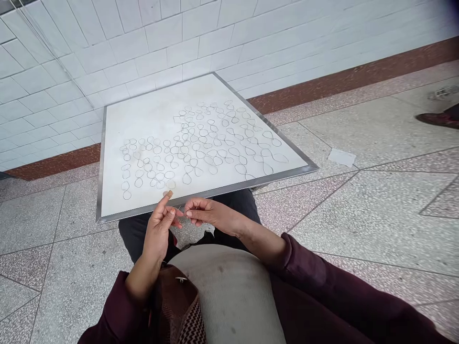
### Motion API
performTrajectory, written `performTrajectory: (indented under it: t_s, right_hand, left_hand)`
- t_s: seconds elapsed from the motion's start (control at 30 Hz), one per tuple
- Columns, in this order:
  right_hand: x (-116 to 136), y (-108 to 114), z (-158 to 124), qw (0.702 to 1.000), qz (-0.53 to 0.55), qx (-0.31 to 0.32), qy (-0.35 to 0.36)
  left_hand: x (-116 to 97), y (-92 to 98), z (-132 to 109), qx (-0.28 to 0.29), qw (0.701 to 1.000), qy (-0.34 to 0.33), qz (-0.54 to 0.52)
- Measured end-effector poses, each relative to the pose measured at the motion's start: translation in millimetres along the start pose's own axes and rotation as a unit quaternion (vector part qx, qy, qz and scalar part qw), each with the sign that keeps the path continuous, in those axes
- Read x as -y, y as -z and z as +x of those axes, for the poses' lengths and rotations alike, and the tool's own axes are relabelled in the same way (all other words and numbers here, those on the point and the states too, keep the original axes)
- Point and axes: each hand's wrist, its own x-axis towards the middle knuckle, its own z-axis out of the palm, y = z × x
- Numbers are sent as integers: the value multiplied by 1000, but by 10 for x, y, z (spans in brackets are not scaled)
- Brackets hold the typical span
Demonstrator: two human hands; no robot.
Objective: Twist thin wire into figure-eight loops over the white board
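My left hand point(160, 224) is just off the near edge of a white board, its index finger raised and its thumb pinched toward the other fingers. Facing it, my right hand point(205, 212) has thumb and fingertips pressed together. Between the fingertips a short stretch of thin wire point(180, 207) shows; most of it is hidden by the fingers. On the metal-framed white board point(139, 114) lie many thin dark wire loops point(193, 165), several shaped like a figure eight. A small pale round spot point(171, 184) is near my left index fingertip.
The board rests over my knees and reaches toward the white tiled wall point(172, 33). A white piece of paper point(342, 156) lies on the speckled floor point(387, 200) to the right. Farther right, a dark shoe point(439, 119) is at the picture's edge.
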Motion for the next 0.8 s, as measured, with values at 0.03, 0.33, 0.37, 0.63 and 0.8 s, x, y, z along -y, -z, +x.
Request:
performTrajectory:
  t_s: [0.03,0.33,0.37,0.63,0.8]
  right_hand:
    - [3,1,1,1000,-1,0,1]
    - [57,48,17,998,-59,36,0]
    - [72,40,11,996,-76,41,1]
    - [123,-7,-24,981,-187,57,-1]
    - [85,29,-13,975,-211,73,13]
  left_hand:
    - [-3,7,12,1,1000,1,-7]
    - [-44,75,33,87,995,53,7]
    - [-53,80,33,100,993,61,20]
    - [-110,101,51,132,982,109,85]
    - [-136,120,47,150,976,119,105]
